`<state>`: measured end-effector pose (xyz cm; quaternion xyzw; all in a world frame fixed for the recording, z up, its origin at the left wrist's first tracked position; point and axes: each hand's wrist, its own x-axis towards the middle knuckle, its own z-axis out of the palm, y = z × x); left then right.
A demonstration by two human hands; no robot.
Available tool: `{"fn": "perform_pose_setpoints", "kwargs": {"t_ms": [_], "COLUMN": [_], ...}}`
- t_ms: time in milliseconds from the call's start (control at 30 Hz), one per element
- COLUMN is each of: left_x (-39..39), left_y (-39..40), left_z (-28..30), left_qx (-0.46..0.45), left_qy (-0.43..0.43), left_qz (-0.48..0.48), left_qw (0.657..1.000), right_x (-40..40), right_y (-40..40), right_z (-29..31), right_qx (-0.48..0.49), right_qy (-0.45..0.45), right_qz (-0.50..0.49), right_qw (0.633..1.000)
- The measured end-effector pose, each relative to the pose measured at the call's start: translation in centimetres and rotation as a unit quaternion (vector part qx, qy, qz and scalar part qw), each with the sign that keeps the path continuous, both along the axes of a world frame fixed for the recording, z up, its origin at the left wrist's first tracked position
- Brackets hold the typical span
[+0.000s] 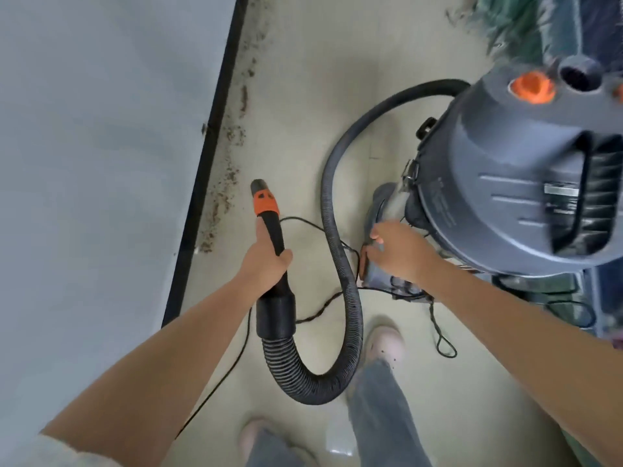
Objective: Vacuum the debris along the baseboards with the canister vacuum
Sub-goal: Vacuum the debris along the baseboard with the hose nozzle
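Observation:
The grey canister vacuum (499, 170) with orange knobs stands on the right of the floor. Its black ribbed hose (337, 214) loops from the canister down to a black handle tube with an orange collar (264, 203). My left hand (266, 261) grips that tube, and its open end points toward the baseboard (205, 170). Brown debris (226, 190) lies in a line along the black baseboard, a short way ahead of the tube's mouth. My right hand (401, 251) holds the edge of a grey part (374, 274) at the canister's base, with its fingers curled over it.
A thin black power cord (441, 335) trails in loops over the beige floor around the hose and canister. The grey-blue wall (101, 163) fills the left side. A green fringed thing (505, 25) lies at the top right. My shoes (384, 342) stand below the hose loop.

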<state>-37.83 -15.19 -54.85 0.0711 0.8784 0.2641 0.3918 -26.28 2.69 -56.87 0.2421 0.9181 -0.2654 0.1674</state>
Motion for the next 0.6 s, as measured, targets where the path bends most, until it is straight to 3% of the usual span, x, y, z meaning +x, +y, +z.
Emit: {"fn": "perform_pose_setpoints", "kwargs": {"t_ms": [167, 267, 600], "left_x": [1.3, 2.2, 2.9], "left_y": [5.8, 9.7, 22.1], "left_z": [7.1, 9.2, 11.6], "left_qx": [0.002, 0.038, 0.123], "left_qy": [0.034, 0.023, 0.014], "left_qz": [-0.12, -0.134, -0.169], "left_qw": [0.992, 0.99, 0.978], "right_x": [2.0, 4.0, 4.5], "right_y": [7.0, 12.2, 27.4], "right_z": [7.6, 9.9, 12.5], "right_qx": [0.098, 0.144, 0.237], "right_qy": [0.131, 0.183, 0.0], "right_qz": [-0.038, -0.064, -0.268], "right_qw": [0.986, 0.97, 0.934]}}
